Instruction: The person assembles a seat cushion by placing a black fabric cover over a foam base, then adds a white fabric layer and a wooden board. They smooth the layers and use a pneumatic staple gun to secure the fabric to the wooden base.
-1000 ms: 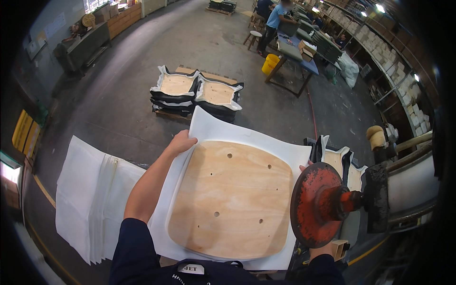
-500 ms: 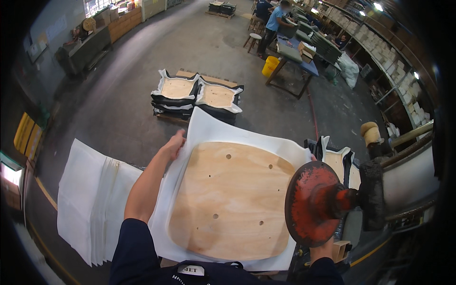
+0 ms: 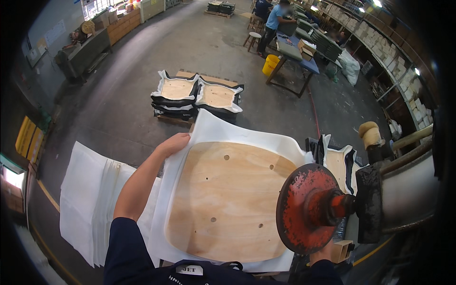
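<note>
A plywood seat panel (image 3: 232, 194), rounded and drilled with several holes, lies on a larger white padding sheet (image 3: 228, 126) that stands out beyond it and curls up at the far edge. My left hand (image 3: 176, 143) has its fingers closed on the sheet's far left edge. Just right of the panel, a worn red disc (image 3: 301, 209) on a machine arm hangs over the panel's right edge. Behind that disc is my right hand (image 3: 324, 252), with only the wrist and a bit of the hand showing; its fingers are hidden.
Stacked white sheets (image 3: 90, 204) lie to the left. Padded seats with bare plywood faces (image 3: 176, 88) sit on a pallet ahead, and more seats (image 3: 336, 166) stand at right. Farther off are a blue table (image 3: 309, 65), a yellow bucket (image 3: 270, 64) and a person (image 3: 274, 21).
My left hand has closed on the sheet's edge, its fingers having been more extended before. The panel and sheet have shifted very slightly, while the red disc appears a little farther left.
</note>
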A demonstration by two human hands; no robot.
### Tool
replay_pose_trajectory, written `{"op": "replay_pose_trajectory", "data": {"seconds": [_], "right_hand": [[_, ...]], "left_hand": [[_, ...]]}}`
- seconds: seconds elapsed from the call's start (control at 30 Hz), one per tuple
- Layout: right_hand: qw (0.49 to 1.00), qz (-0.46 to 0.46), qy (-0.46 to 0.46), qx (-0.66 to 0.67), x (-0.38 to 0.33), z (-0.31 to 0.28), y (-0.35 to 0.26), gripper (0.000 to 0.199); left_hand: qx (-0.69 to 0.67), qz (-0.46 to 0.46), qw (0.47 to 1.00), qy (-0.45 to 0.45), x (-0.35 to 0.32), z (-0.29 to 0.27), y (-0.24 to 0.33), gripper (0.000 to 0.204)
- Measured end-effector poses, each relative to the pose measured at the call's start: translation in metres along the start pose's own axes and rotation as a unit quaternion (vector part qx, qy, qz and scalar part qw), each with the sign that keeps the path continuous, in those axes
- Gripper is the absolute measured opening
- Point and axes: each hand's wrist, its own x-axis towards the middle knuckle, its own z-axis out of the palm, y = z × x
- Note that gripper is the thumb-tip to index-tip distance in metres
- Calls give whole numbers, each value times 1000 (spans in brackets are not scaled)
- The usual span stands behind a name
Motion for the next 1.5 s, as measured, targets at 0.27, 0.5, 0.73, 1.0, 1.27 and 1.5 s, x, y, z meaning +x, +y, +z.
{"op": "replay_pose_trajectory", "data": {"seconds": [0.27,0.5,0.73,1.0,1.27,1.5], "right_hand": [[1000,-4,-1,-9,3,4,-6,40],[1000,-10,-5,-21,10,8,-12,40],[1000,-12,6,-23,15,9,-9,39],[999,-19,8,-34,23,2,-9,39],[999,-23,11,-44,33,1,-4,38],[998,-41,17,-54,37,-2,-10,38]], "left_hand": [[-312,-68,941,-110,9,-36,-31,49],[-369,-51,926,-67,27,-7,-31,46],[-250,125,960,-15,25,-1,-13,31],[-136,221,965,35,29,17,-23,31],[-144,315,931,111,18,31,-7,39],[3,372,912,175,-14,42,15,45]]}}
